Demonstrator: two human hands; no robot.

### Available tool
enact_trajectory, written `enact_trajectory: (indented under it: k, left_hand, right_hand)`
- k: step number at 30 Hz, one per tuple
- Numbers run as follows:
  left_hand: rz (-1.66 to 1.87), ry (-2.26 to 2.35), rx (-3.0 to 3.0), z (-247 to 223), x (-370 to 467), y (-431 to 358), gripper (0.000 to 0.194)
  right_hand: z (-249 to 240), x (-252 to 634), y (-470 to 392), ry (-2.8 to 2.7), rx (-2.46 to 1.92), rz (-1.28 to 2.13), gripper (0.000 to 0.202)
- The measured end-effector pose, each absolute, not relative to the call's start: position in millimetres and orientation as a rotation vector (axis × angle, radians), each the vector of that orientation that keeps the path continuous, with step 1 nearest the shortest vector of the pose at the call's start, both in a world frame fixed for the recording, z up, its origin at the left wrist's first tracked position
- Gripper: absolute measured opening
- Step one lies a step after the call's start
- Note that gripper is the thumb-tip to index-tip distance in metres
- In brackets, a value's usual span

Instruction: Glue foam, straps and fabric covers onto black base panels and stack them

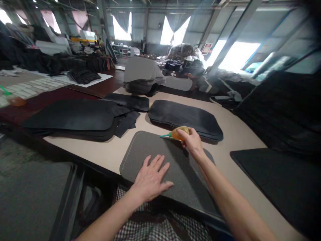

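A dark grey panel with rounded corners (180, 167) lies flat at the table's front edge, a thin pale line running along its left and upper-left margin. My left hand (153, 177) rests on it, palm down with fingers spread. In my right hand (192, 140) is a squeeze bottle (181, 132) of amber liquid, tipped sideways. Its green nozzle points left, close to the panel's far edge; whether the tip touches, I cannot tell. Just beyond the bottle sits a stack of black panels (185, 117).
Another black panel stack (75, 115) stands at the left, with black scraps (127, 122) beside it. Grey pieces (142, 72) are piled at the back of the table (85, 149). A dark sheet (281, 177) covers the right side. A second amber bottle (15, 99) lies far left.
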State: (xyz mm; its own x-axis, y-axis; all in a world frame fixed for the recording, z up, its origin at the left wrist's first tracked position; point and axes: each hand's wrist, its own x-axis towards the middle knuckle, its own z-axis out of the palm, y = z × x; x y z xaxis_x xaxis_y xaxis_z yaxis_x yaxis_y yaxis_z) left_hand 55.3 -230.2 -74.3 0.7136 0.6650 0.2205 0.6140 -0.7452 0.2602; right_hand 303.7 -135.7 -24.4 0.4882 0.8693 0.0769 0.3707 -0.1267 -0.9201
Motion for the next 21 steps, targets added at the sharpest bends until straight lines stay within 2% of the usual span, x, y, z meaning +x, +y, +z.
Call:
enact_trajectory:
  k: [9, 13, 16, 19, 21]
  left_hand:
    - [0.383, 1.041, 2.801, -76.7, 59.4, -228.0, 0.068]
    - [0.265, 0.989, 2.812, -68.6, 57.3, -226.4, 0.068]
    - [0.214, 0.926, 2.816, -54.8, 58.6, -215.0, 0.068]
    - [0.218, 0.864, 2.858, -46.4, 65.1, -190.3, 0.068]
    - [0.203, 0.801, 2.895, -47.7, 70.3, -170.8, 0.068]
  right_hand:
    - [-15.1, 404.1, -213.7, -0.762, -1.605, 0.662, 0.043]
    - [-10.9, 420.6, -229.5, -0.555, -1.348, 0.879, 0.037]
    - [-4.1, 406.2, -221.4, -0.530, -1.198, 1.065, 0.041]
    - [0.7, 369.6, -198.5, -0.749, -1.114, 1.210, 0.054]
    - [0.9, 339.6, -178.4, -1.016, -1.173, 1.147, 0.060]
